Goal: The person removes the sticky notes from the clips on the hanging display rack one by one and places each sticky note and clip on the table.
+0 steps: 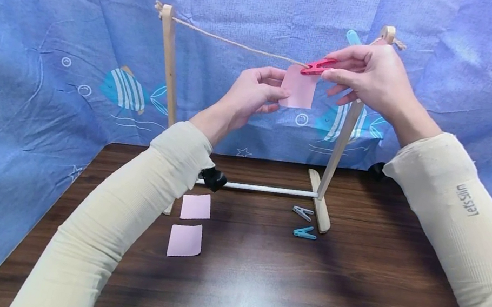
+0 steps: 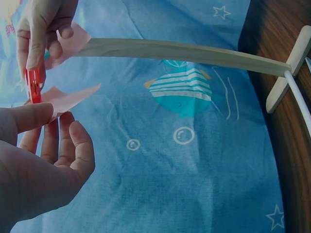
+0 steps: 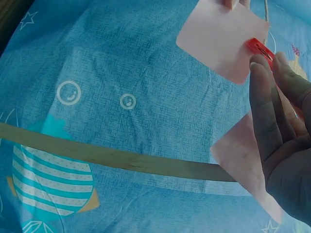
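Note:
My left hand pinches the left edge of a pink paper note, which hangs at the cord strung between two wooden posts. My right hand pinches a red clothespin between thumb and fingers. The clothespin's tip lies over the note's top edge at the cord. In the right wrist view, the red clothespin meets one side of the note. A second pink note hangs behind my right hand, near a blue clothespin on the cord.
Two more pink notes lie on the dark wooden table, left of centre. A grey clothespin and a blue clothespin lie near the right foot of the stand. A blue fish-print cloth hangs behind.

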